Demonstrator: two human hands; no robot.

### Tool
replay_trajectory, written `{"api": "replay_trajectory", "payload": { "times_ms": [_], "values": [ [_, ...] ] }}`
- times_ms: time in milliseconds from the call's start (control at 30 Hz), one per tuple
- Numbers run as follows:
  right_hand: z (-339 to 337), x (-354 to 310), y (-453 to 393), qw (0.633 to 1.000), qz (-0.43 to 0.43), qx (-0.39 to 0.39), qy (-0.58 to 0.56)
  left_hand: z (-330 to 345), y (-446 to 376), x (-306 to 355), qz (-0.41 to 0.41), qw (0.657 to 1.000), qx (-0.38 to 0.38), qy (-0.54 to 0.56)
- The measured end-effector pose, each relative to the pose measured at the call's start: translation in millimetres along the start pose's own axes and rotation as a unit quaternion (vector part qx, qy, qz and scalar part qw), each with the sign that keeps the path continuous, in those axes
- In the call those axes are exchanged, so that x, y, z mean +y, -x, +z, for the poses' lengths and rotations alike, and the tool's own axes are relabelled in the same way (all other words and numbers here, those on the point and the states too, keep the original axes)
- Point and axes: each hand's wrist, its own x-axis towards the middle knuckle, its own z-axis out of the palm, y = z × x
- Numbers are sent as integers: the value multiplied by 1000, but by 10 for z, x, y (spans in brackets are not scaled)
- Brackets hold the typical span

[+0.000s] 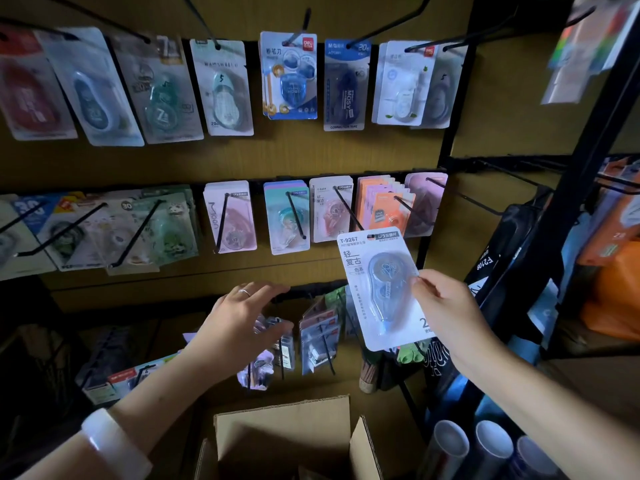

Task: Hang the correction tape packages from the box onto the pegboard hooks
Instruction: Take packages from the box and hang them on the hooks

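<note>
Right hand (446, 306) pinches one correction tape package (384, 289) by its right edge, card tilted, in front of the pegboard (294, 154). Card reads "T-9267", "LPS". At 11 o'clock of it, a hook (346, 209) carries a "T-9264" pack. Left hand (242, 323): fingers spread, relaxed, holding nothing, one ring. Cardboard box (284, 434) at 6 o'clock, flaps open. Top row: "MOSY CORRECTION TAPE" pack (344, 84), one "deli" pack (289, 76).

The brown pegboard (294, 154) carries black hooks in rows. Along the top row, from ten to one o'clock, hang carded correction tape packages (221, 88), one blue pack (289, 76) among them. The middle row (228, 220) runs nine to three o'clock (some hooks stacked several cards deep). At six o'clock an open cardboard box (284, 434) sits below the board.
</note>
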Motion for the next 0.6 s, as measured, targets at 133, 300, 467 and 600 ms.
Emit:
{"api": "replay_trajectory", "payload": {
  "times_ms": [133,300,467,600],
  "values": [
    [142,-38,-227,999,15,-26,35,-14,-61,20,-2,999,-32,3],
    [458,-27,-776,997,28,-24,73,-42,-118,-131,-5,998,-31,48],
    [783,16,-1413,993,54,2,101,-56,-145,-207,9,997,-12,77],
    [946,-23,-1691,983,52,21,175,-59,-209,-306,1,995,-15,101]
  ]
}}
